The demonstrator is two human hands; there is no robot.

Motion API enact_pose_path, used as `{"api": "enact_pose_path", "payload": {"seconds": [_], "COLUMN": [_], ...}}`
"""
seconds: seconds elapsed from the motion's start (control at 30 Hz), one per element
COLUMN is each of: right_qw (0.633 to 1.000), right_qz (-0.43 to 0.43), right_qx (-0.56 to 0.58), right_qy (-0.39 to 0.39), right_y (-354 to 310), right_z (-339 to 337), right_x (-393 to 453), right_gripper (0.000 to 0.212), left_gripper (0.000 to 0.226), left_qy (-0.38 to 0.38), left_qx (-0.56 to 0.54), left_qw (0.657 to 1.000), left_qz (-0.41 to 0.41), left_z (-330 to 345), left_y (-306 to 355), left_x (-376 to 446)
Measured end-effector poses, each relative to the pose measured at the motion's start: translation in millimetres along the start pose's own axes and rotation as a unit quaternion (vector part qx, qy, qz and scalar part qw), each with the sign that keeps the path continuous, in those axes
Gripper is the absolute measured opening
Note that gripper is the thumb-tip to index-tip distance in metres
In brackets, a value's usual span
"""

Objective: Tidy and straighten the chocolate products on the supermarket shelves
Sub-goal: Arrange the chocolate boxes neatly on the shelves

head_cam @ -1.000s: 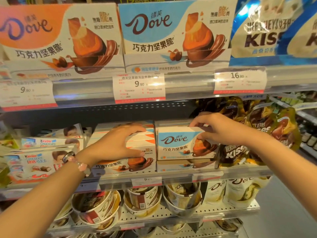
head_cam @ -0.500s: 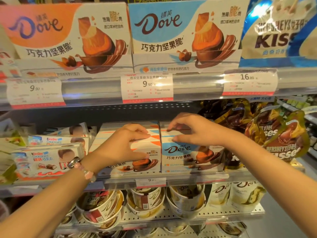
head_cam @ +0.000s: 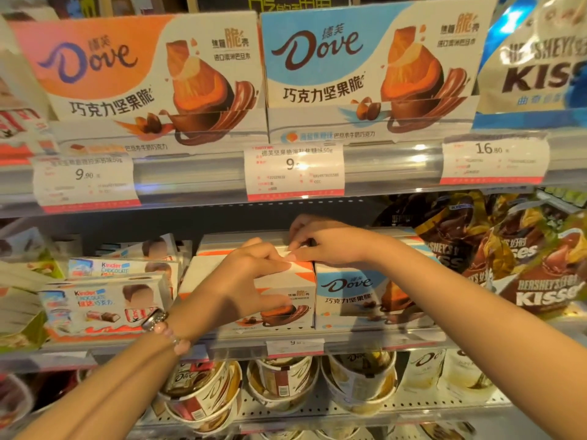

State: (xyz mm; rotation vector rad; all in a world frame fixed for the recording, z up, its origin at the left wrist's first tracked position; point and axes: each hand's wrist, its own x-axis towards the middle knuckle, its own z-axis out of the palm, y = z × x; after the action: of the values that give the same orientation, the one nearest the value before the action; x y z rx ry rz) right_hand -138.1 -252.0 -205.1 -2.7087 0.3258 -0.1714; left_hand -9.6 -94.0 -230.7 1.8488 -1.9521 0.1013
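Observation:
Two Dove chocolate boxes stand side by side on the middle shelf: an orange Dove box (head_cam: pixel 301 282) and, to its right, a blue Dove box (head_cam: pixel 349 296). My left hand (head_cam: pixel 251 274) grips the orange box, fingers over its top and thumb on its front. My right hand (head_cam: pixel 324 242) reaches across above the blue box and pinches the top right corner of the orange box, fingertips close to my left hand. More boxes lie behind them, mostly hidden by my hands.
Kinder chocolate boxes (head_cam: pixel 101 306) sit to the left, and Hershey's Kisses bags (head_cam: pixel 540 281) crowd the right. Large Dove display boxes (head_cam: pixel 143 77) fill the upper shelf above price tags (head_cam: pixel 293 173). Dove tubs (head_cam: pixel 286 382) stand on the lower shelf.
My right hand has moved left from the blue box's top to the orange box's top right corner. My left hand stays on the orange box. The camera has moved closer.

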Motion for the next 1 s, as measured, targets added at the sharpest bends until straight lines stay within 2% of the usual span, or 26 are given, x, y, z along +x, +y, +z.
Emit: {"api": "enact_pose_path", "payload": {"seconds": [0.1,0.27,0.43,0.53,0.63,0.77,0.9,1.0], "right_qw": [1.000,0.993,0.986,0.978,0.978,0.990,0.977,0.954], "right_qz": [0.003,0.021,0.011,-0.001,-0.038,-0.063,-0.072,-0.090], "right_qx": [0.012,-0.083,-0.141,-0.182,-0.203,-0.070,-0.025,0.011], "right_qy": [-0.029,-0.075,-0.091,-0.101,-0.024,0.102,0.200,0.287], "right_y": [0,-7,-18,-21,-23,-23,-17,-15], "right_z": [-7,-10,-14,-13,-11,-14,-12,-4], "right_x": [1,11,19,17,6,-12,-30,-50], "right_gripper": [0.027,0.016,0.025,0.021,0.022,0.018,0.031,0.024], "left_gripper": [0.044,0.043,0.045,0.045,0.044,0.047,0.049,0.053], "left_qy": [0.010,0.023,0.024,0.024,0.035,0.055,0.056,0.041], "left_qx": [-0.011,-0.026,-0.030,-0.035,-0.032,-0.025,-0.031,-0.019], "left_qw": [1.000,0.999,0.999,0.999,0.999,0.998,0.998,0.999], "left_qz": [0.009,0.025,0.023,0.018,0.008,0.003,0.002,-0.001], "left_z": [-1,-2,-3,-4,-4,-3,-3,-4], "left_y": [0,2,4,6,6,7,9,9], "left_x": [-1,-1,-2,-2,-3,-4,-6,-8]}}
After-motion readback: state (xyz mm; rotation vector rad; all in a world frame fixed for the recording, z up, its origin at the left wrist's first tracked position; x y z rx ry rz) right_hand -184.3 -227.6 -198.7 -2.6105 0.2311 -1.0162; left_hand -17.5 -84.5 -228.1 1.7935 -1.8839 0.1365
